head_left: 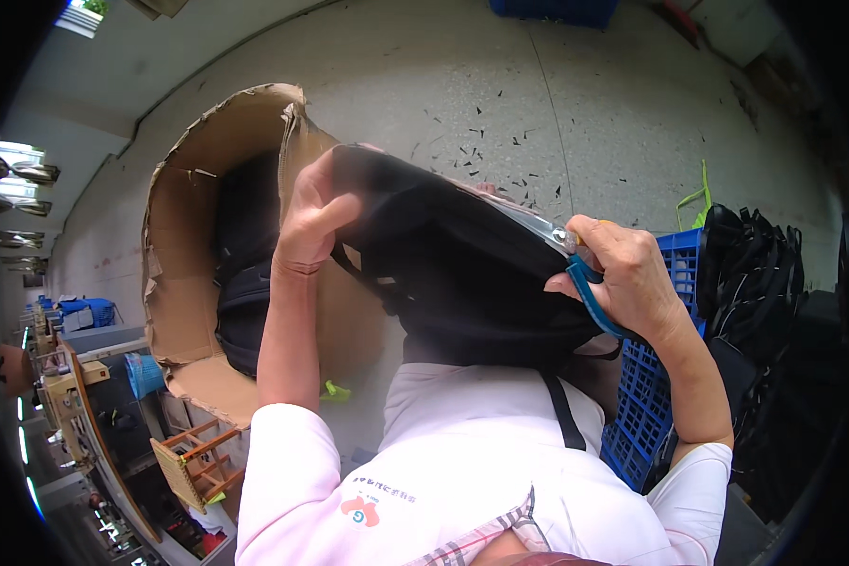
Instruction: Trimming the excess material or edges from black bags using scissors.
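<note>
A black bag (462,274) rests against my chest, over my pink shirt. My left hand (313,222) grips its upper left edge, fingers curled over the fabric. My right hand (623,274) holds scissors (575,269) with blue handles and silver blades; the blades lie along the bag's upper right edge. A black strap (561,410) hangs down from the bag across my shirt.
A torn cardboard box (184,245) stands open on the left with more black bags (245,302) inside. A blue plastic crate (646,377) sits on the right, with a pile of black bags (759,283) past it. Small black scraps litter the grey floor (500,123).
</note>
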`<action>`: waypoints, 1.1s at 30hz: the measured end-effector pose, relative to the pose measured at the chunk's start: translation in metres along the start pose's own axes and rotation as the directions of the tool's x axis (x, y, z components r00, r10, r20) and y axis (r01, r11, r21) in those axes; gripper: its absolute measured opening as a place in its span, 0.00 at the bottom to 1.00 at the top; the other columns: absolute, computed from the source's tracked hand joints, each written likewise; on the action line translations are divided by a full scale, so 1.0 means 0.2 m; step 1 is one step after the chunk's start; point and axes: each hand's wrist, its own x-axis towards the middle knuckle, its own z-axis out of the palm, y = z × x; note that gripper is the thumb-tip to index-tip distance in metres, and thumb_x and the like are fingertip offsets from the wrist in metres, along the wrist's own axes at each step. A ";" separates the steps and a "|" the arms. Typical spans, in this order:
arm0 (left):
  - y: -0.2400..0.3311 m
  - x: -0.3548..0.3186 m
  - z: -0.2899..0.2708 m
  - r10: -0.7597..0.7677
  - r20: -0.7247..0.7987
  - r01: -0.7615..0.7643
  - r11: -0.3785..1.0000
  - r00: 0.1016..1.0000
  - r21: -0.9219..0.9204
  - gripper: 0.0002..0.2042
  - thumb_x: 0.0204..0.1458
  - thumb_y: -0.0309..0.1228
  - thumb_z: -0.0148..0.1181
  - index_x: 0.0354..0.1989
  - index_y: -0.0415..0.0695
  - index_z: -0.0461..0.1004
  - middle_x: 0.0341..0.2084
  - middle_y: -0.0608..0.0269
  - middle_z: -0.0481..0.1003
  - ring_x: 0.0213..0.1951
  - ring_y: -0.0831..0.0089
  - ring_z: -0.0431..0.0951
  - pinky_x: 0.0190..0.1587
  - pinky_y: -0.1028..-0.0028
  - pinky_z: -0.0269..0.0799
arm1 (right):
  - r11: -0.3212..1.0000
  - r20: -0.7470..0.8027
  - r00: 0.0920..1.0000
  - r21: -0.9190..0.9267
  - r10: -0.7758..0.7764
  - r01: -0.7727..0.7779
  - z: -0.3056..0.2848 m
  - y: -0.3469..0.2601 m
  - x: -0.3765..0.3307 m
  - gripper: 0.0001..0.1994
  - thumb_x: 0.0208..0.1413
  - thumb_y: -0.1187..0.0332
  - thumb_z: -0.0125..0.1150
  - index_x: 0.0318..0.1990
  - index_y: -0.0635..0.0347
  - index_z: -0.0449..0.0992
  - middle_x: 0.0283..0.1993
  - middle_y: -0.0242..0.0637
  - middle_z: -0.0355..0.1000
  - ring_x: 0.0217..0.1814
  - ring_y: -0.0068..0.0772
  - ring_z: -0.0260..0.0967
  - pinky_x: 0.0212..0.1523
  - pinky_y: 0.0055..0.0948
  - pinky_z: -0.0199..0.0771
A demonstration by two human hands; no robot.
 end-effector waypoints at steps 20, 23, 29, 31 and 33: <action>0.00 -0.02 0.04 -0.131 -0.081 0.136 0.989 0.988 0.063 0.08 0.46 0.25 0.56 0.35 0.36 0.72 0.30 0.63 0.74 0.32 0.79 0.72 0.39 0.81 0.67 | 0.998 0.032 0.999 0.069 -0.003 0.001 0.03 -0.06 0.07 0.25 0.40 0.48 0.64 0.35 0.61 0.69 0.19 0.38 0.67 0.23 0.36 0.69 0.25 0.31 0.70; 0.01 -0.02 0.05 -0.144 -0.071 0.150 0.986 0.987 0.079 0.08 0.46 0.25 0.57 0.35 0.36 0.72 0.29 0.64 0.74 0.33 0.79 0.72 0.39 0.81 0.67 | 0.996 -0.025 0.998 0.068 -0.058 0.060 0.05 -0.07 0.10 0.26 0.41 0.47 0.64 0.36 0.63 0.69 0.21 0.39 0.66 0.21 0.34 0.67 0.23 0.28 0.67; -0.02 -0.01 0.02 -0.138 -0.083 0.147 0.983 0.987 0.112 0.09 0.46 0.28 0.58 0.34 0.37 0.72 0.28 0.65 0.73 0.32 0.80 0.71 0.37 0.81 0.66 | 0.994 -0.015 0.998 0.090 -0.062 0.063 0.09 -0.05 0.10 0.27 0.42 0.46 0.62 0.35 0.64 0.68 0.20 0.38 0.63 0.19 0.31 0.64 0.21 0.26 0.65; -0.05 -0.01 0.00 -0.101 -0.079 0.108 0.990 0.992 0.086 0.12 0.45 0.30 0.63 0.35 0.38 0.72 0.28 0.66 0.75 0.30 0.82 0.73 0.35 0.83 0.69 | 0.993 -0.010 0.998 0.096 -0.063 0.063 0.09 -0.05 0.10 0.26 0.43 0.46 0.62 0.35 0.64 0.68 0.19 0.37 0.63 0.18 0.31 0.64 0.20 0.25 0.65; -0.05 -0.02 -0.01 -0.113 -0.079 0.119 0.989 0.991 0.084 0.12 0.45 0.30 0.63 0.35 0.38 0.72 0.28 0.66 0.75 0.30 0.81 0.73 0.35 0.83 0.70 | 0.990 -0.014 0.998 0.126 -0.067 0.069 0.09 -0.06 0.10 0.26 0.43 0.46 0.61 0.34 0.64 0.68 0.17 0.36 0.62 0.16 0.29 0.63 0.19 0.24 0.63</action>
